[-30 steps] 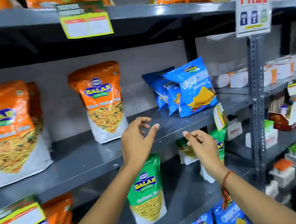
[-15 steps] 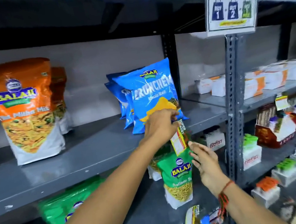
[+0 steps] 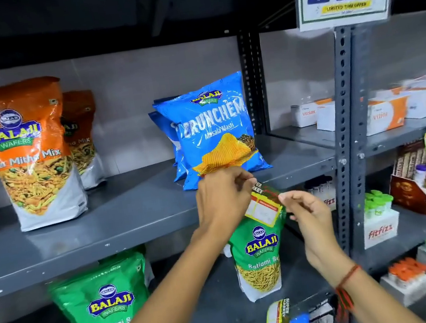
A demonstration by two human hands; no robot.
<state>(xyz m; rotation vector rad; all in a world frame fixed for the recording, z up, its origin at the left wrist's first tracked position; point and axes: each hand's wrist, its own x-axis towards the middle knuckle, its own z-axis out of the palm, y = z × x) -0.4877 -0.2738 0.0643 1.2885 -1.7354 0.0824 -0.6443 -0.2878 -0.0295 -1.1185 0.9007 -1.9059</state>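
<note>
The right hand [image 3: 308, 216] has risen since a moment ago and pinches the right edge of the price tag [image 3: 263, 209]. The left hand [image 3: 222, 200] grips its top (fingers curled). The tag sits at the shelf [image 3: 107, 229] edge, just below the blue Crunchem bag [image 3: 215, 128].

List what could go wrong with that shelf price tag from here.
1. The yellow-bordered paper price tag, pinched by the left hand at the edge of the grey metal shelf with the right hand on its other side, may tear or crease if tugged.
2. The left hand sits close in front of the upright blue Crunchem crisp bag; a bump might topple it.
</note>
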